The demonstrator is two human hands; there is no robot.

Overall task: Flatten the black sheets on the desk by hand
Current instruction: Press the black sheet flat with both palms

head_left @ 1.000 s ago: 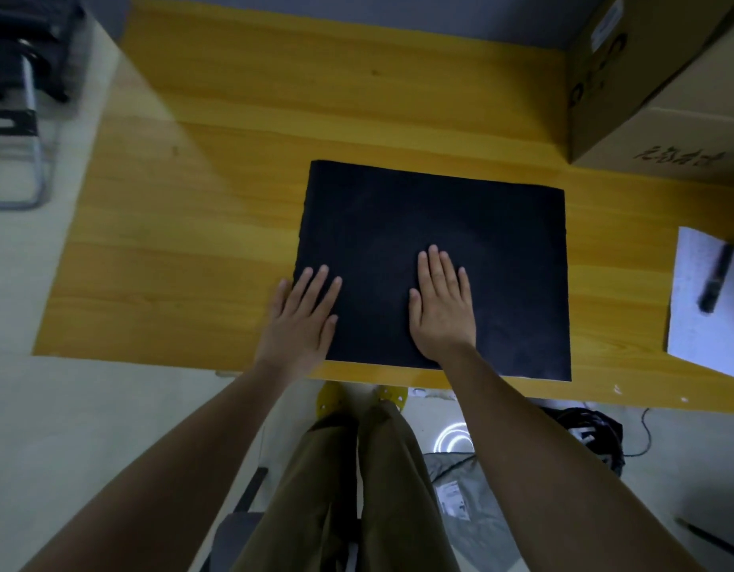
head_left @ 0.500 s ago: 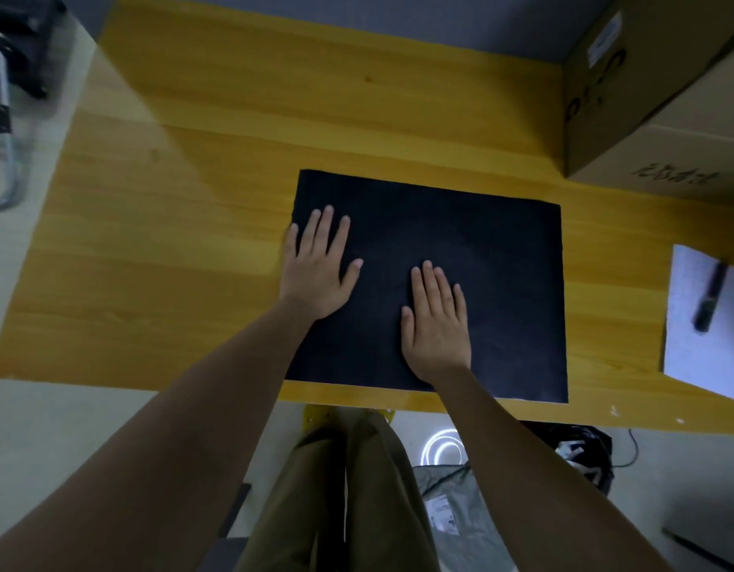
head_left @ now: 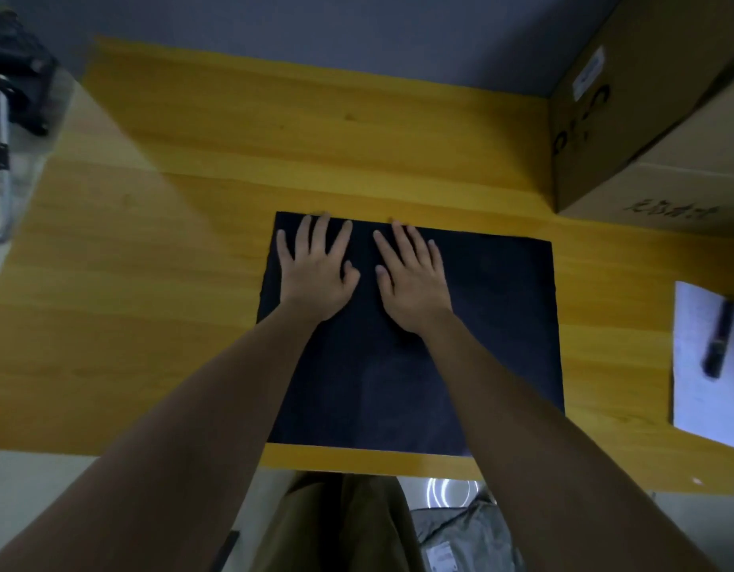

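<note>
Both palms have been slid from the near half to the 12 o'clock edge of the black sheet [head_left: 460, 324] lying mid-desk, left hand [head_left: 316, 270] and right hand [head_left: 413, 282] spread flat, gripping nothing, suggesting a smoothing stroke is nearly completed.

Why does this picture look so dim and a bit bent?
Head view: light is dim; the black sheet shows almost no texture. The wide lens bows the desk edges and leans the box. The pen on the paper looks smeared; the hands stay fairly sharp.
</note>
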